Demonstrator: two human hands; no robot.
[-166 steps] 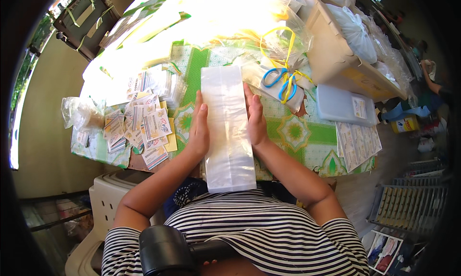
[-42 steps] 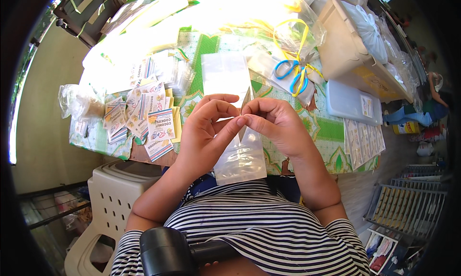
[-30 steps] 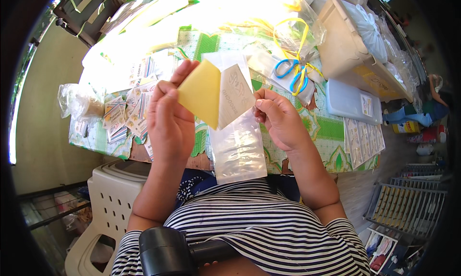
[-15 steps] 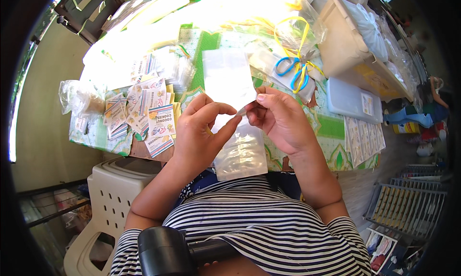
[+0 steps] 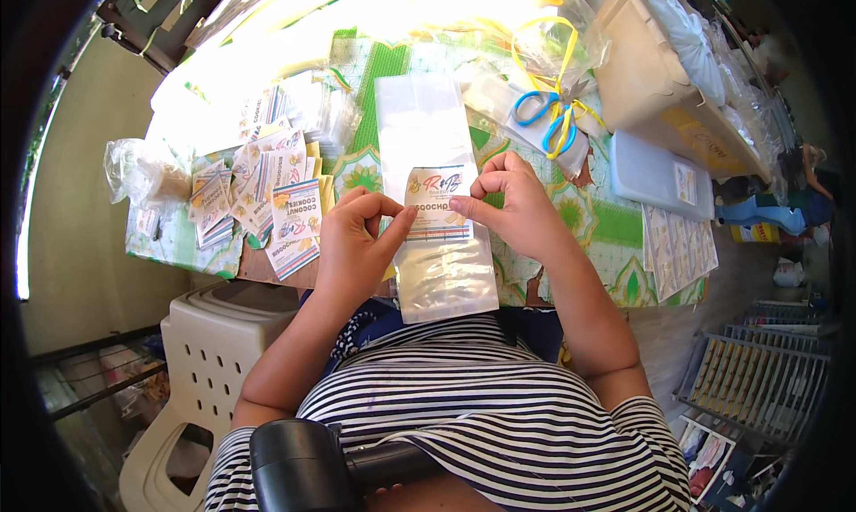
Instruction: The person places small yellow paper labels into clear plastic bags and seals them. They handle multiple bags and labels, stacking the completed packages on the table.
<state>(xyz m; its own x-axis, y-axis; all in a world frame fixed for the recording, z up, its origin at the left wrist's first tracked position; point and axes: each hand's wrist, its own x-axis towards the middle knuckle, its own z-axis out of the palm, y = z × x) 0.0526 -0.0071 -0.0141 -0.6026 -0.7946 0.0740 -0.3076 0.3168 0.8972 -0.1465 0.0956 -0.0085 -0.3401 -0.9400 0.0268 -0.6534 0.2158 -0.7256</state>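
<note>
A long clear plastic pouch (image 5: 421, 115) lies upright in front of me, its lower end over the table's near edge. Across its middle is a white printed label (image 5: 435, 191) with coloured stripes. My left hand (image 5: 358, 240) pinches the label's left edge between thumb and forefinger. At the right edge my right hand (image 5: 519, 211) has thumb and forefinger closed on it. Whether the label touches the pouch all over, I cannot tell. Left of my left hand lies a loose pile of similar printed labels (image 5: 298, 211).
Blue-handled scissors (image 5: 560, 129) and yellow ribbon (image 5: 571, 44) lie beyond my right hand. A pale blue lidded box (image 5: 646, 169) and a large beige bin (image 5: 651, 75) stand at the right, near label sheets (image 5: 675, 249). Clear bags (image 5: 325, 115) lie back left. A plastic chair (image 5: 209, 334) stands left.
The label, seen edge-on between my fingertips before, now faces up over the pouch's middle. My hands have moved apart to its two sides.
</note>
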